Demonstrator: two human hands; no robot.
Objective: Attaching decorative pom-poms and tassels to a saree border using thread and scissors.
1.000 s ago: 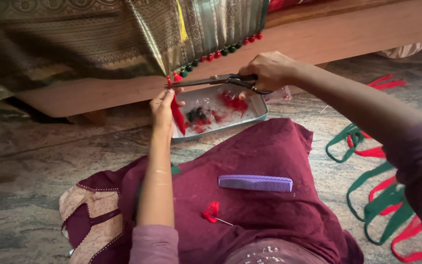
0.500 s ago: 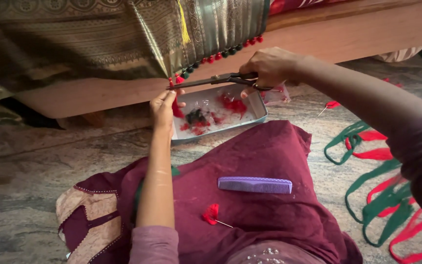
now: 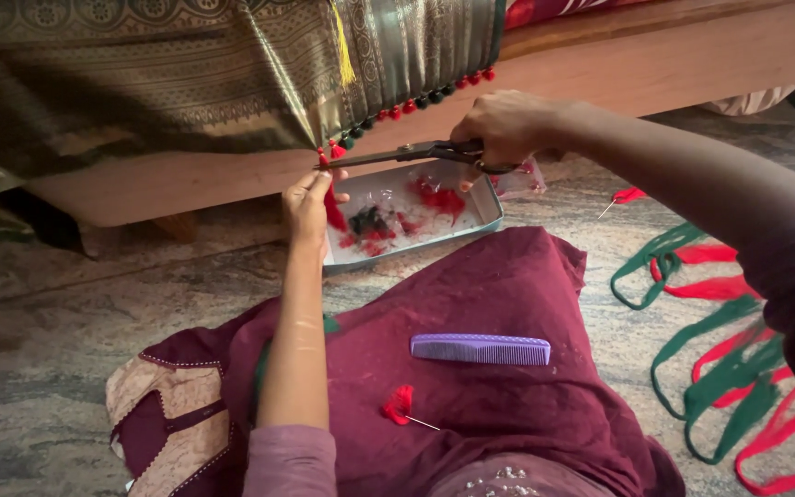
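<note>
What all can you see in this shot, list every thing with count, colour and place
tassel: one, red, at the fabric's edge, in the left hand
scissors: one, dark, over the tray
fabric: one, gold-green, hanging top left
beads: a row, red and green, along the fabric's edge
tray: one, grey, on the floor, holding thread scraps
comb: one, purple, on the lap
loose tassel: one, red, on the lap
ribbons: several, red and green, floor right
left hand: pinching the tassel
right hand: holding the scissors
</note>
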